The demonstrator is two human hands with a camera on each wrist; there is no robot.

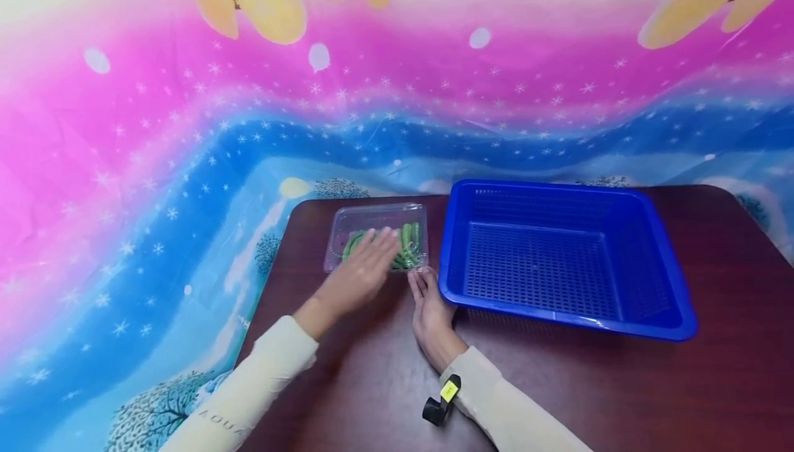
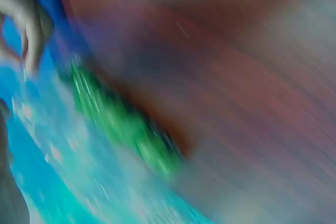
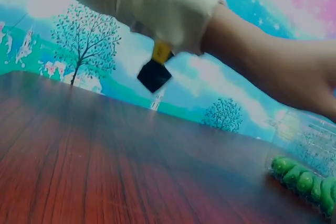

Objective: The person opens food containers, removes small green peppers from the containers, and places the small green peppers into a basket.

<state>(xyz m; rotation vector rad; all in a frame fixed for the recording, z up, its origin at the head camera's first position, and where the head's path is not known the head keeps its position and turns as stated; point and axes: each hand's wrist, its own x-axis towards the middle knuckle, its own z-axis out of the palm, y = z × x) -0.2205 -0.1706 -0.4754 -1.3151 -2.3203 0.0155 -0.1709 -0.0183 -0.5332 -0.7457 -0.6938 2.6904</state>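
A clear plastic container [image 1: 336,257] with long green vegetables [image 1: 406,237] inside stands at the back left of the table. Over it lies my left hand [image 1: 360,269], its fingers straight and close together across the vegetables. My right hand [image 1: 432,311] is at the container's near right corner, finger and thumb pinching its edge. In the left wrist view, the right hand [image 2: 26,22] shows at the upper left, and the green vegetables [image 2: 121,121] are blurred. Plump green vegetables [image 3: 304,182] show through the plastic in the right wrist view.
A blue perforated basket [image 1: 673,280] stands just right of the container and the right hand. The dark red wooden table [image 1: 366,397] meets a patterned cloth [image 1: 397,87] at the back. A black clip-like device [image 1: 442,400] hangs at the right sleeve.
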